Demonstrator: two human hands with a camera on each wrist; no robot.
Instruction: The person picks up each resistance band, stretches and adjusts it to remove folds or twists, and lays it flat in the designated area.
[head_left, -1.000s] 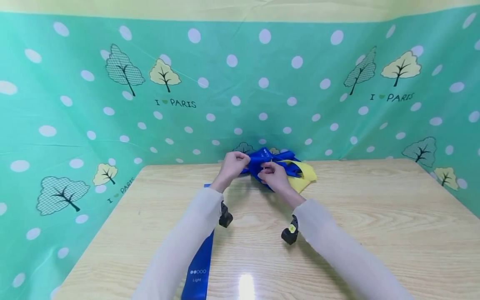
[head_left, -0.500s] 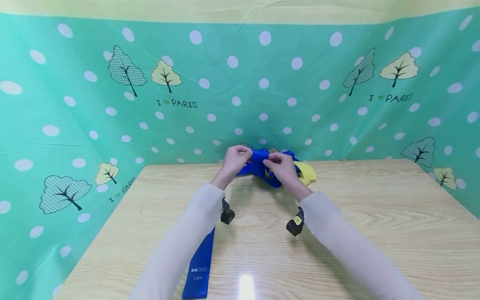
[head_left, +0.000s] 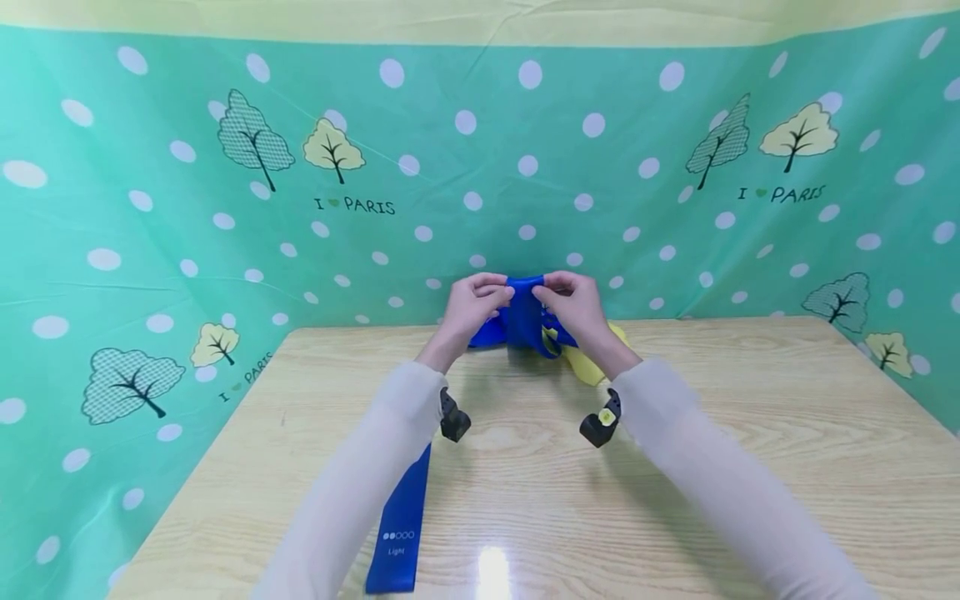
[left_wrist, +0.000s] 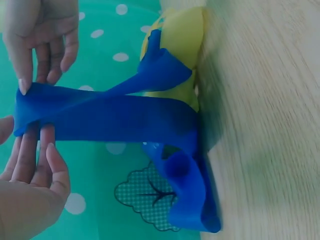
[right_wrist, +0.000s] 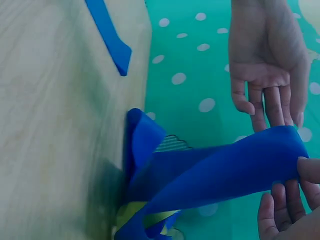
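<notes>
A blue resistance band [head_left: 525, 312] rises from a heap at the table's far edge, its upper end stretched between both hands. My left hand [head_left: 468, 308] pinches one side of that end between thumb and fingers. Opposite it, my right hand [head_left: 579, 307] pinches the other side. In the left wrist view the band [left_wrist: 120, 120] runs down as a wide loop, with a twisted strip across it. Several blue folds and a yellow band [left_wrist: 182, 45] lie heaped at its base. How many bands make up the heap I cannot tell.
Another blue resistance band [head_left: 397, 550], printed "Light", lies flat on the wooden table [head_left: 750, 450], partly under the left sleeve. A green dotted cloth [head_left: 525, 200] hangs right behind the table's far edge. Small black cameras [head_left: 453, 421] sit on both wrists.
Both hands have risen, lifting the upper end of the blue resistance band out of the heap. My right hand has shifted right and now grips the band's end level with my left.
</notes>
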